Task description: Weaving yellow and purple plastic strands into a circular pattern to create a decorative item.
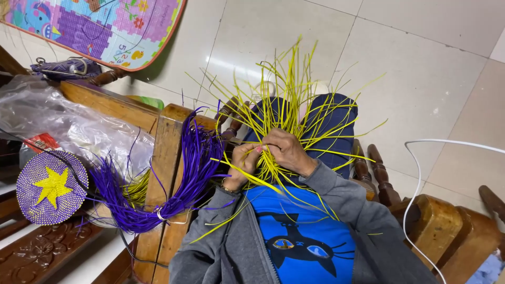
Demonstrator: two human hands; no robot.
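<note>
Over your lap, both hands, L hand point(243, 164) & R hand point(286, 151), had fingers pinched on yellow strips point(286, 102); purple strip bundle point(179, 179) lay just beside L arm.

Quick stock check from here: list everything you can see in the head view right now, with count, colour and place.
yellow strips: one loose bunch, yellow, fanned over the lap, held by both hands
purple strips: one tied bundle, purple, draped over the wooden armrest
woven disc: one, purple with yellow star, far left on the carved wood
plastic bag: one, clear, left behind the armrest
wooden armrest: one, brown, left of the lap
play mat: one, multicoloured, top left on the floor
white cable: one, white, right side
tiled floor: pale, top and right
left hand: gripping yellow strips
right hand: gripping yellow strips
</note>
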